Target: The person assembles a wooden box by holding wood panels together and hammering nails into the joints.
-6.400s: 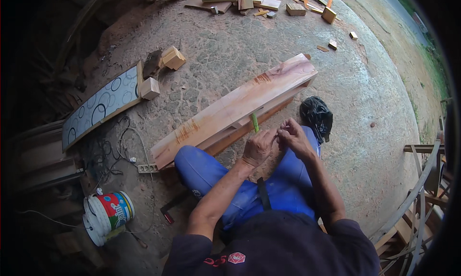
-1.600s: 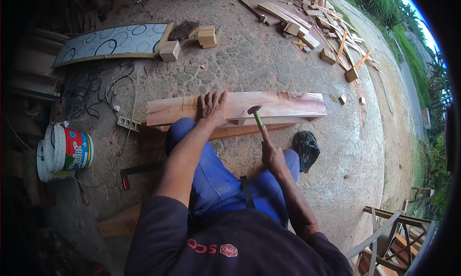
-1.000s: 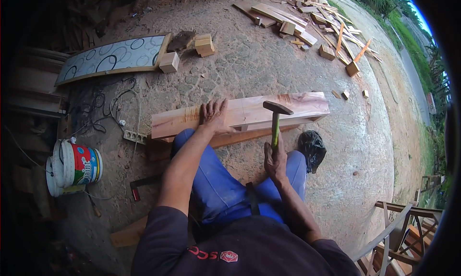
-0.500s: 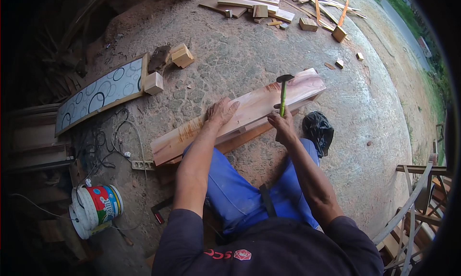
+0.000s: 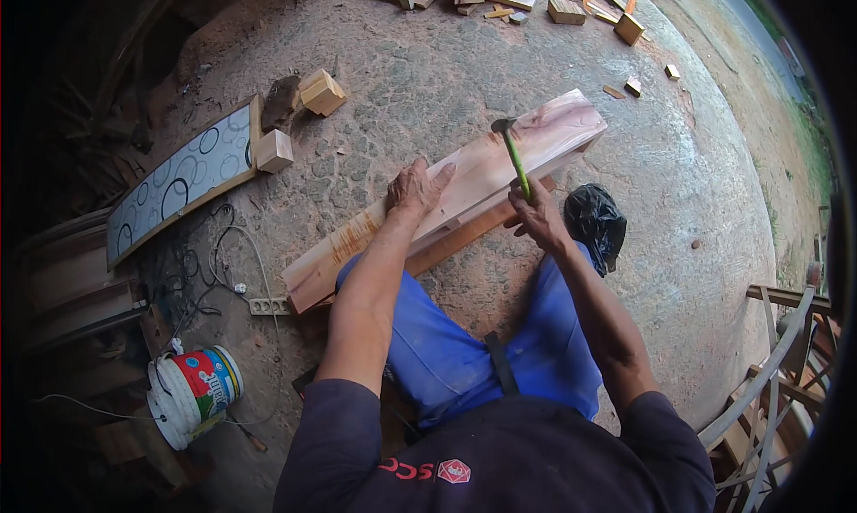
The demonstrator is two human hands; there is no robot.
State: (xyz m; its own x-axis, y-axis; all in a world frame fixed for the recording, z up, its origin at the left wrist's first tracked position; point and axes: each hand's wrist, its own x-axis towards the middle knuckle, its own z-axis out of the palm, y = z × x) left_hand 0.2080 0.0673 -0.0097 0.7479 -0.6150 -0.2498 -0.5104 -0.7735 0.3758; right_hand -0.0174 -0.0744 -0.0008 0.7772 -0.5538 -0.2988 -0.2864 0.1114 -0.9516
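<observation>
A long pale wooden plank (image 5: 486, 160) lies slantwise in front of my legs, on top of other boards. My left hand (image 5: 416, 190) rests flat on its middle, fingers spread over the wood. In my right hand (image 5: 538, 213) is a hammer (image 5: 515, 156) with a green handle, gripped near the lower end. Its dark head is over the plank's right half; I cannot tell whether it touches the wood. A reddish-brown board (image 5: 473, 242) shows beneath the plank on my side.
A black plastic bag (image 5: 594, 227) lies by my right knee. To the left are a framed patterned panel (image 5: 183, 178), a wooden block (image 5: 274, 151), a power strip (image 5: 270, 307) with cables and a paint bucket (image 5: 192, 397). Wood offcuts (image 5: 566, 12) lie scattered at the far side.
The hammer has tipped to the left, its head now lower over the plank. My left hand stays on the wood. The whole view has shifted slightly.
</observation>
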